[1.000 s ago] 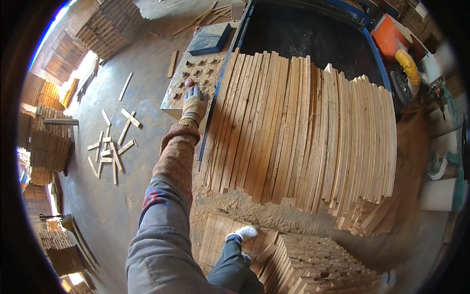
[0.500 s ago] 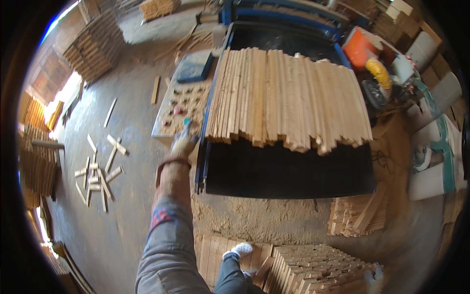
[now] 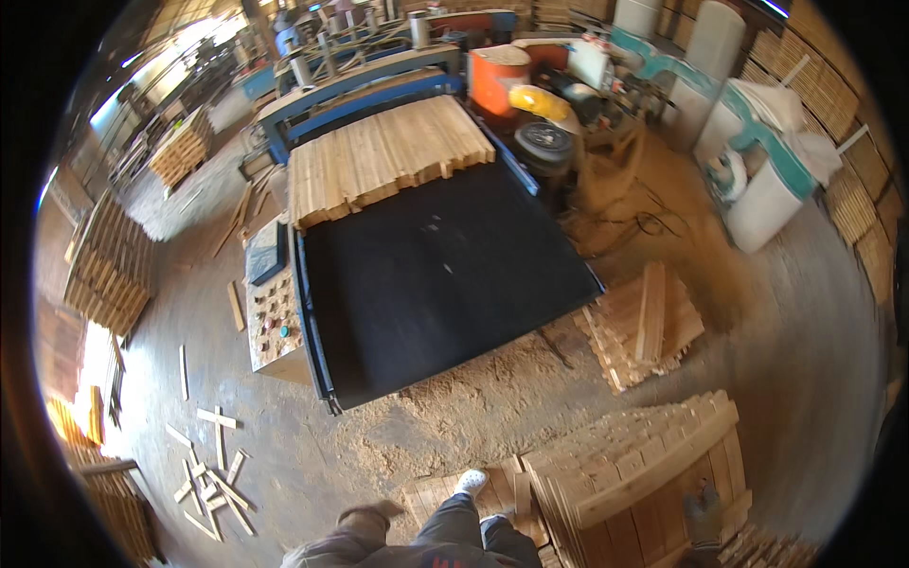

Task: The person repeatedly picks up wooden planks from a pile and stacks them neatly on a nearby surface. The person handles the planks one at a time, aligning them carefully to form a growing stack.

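My left hand (image 3: pixel 365 516), gloved, hangs low by my knee; fingers hidden, so I cannot tell their grip. Right hand's out of view. The slats (image 3: pixel 383 156) lie well ahead at the belt's (image 3: pixel 436 275) far end, long axes running away from me. Control panel (image 3: pixel 273 317) sits at the belt's left edge, nearer my left.

One black conveyor bed (image 3: pixel 445 275), one control panel (image 3: pixel 272 317), one row of planks (image 3: pixel 383 151), two slat stacks (image 3: pixel 644 327), one gloved hand (image 3: pixel 703 502).

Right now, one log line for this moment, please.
left hand: gloved, low, clear of control panel | belt: near part bare | slats: bunched at its far end
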The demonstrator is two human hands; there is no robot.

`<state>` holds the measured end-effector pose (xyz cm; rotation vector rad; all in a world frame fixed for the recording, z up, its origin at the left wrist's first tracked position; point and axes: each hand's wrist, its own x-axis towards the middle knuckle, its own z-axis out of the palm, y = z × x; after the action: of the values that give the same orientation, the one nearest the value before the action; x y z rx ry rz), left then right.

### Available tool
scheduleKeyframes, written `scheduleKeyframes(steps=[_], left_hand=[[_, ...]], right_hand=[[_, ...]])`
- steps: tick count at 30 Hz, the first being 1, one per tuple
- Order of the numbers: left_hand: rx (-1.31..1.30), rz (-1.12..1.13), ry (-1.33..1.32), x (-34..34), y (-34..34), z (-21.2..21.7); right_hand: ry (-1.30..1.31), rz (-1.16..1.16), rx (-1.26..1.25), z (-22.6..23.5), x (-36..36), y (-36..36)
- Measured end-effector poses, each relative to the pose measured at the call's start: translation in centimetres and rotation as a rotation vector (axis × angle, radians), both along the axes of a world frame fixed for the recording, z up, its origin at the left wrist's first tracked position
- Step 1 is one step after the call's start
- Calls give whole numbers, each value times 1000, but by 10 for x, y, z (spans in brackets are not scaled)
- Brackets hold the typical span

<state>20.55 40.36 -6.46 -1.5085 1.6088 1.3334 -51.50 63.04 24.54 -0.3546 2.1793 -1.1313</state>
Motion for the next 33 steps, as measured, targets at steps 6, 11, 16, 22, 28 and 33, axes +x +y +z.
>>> scheduleKeyframes(steps=[6, 11, 16, 22, 28, 33], left_hand=[[-588, -329, 681, -199, -177, 112], [-176, 203, 837, -409, -127, 239], [-361, -302, 964, -572, -33, 222], [-817, -765, 463, -620, 96, 197], [-572, -638, 754, -628, 80, 199], [330, -187, 1032, -622, 131, 254]], right_hand=[[242, 58, 280, 55, 50, 54], [265, -37, 331, 52, 61, 100], [288, -212, 404, 1, 91, 174], [223, -585, 629, -66, 83, 185], [219, -712, 500, -95, 62, 165], [-185, -812, -563, -85, 102, 106]])
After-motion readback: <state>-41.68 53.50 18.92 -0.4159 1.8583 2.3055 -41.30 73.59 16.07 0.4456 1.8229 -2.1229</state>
